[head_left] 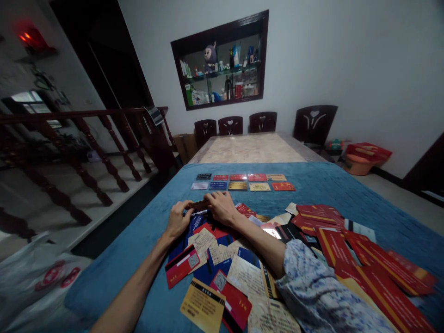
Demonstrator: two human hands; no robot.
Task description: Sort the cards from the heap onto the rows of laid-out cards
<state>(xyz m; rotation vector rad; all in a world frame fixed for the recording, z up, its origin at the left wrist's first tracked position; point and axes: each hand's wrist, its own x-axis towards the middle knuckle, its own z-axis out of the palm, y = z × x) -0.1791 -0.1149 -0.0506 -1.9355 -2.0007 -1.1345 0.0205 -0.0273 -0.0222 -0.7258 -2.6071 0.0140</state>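
Both my hands pinch a dark-edged card [199,204], seen nearly edge-on; whether it is one card or a small stack I cannot tell. My left hand [178,219] grips its left end, thumb and fingers together. My right hand [221,206] is closed on the right end, its fingers bent over the top. Beneath and in front of my hands lies a loose pile of cards, among them a gold card [203,305], a red card [182,265] and a cream card [243,275]. Beyond my hands, two rows of cards lie flat, including a blue card [218,186].
Red printed cards [335,247] are heaped at the right on the blue cloth [145,259]. The bare tabletop [253,147] continues beyond it, with dark chairs [315,122] around. A wooden railing [90,134] and a white plastic bag [41,277] are at the left.
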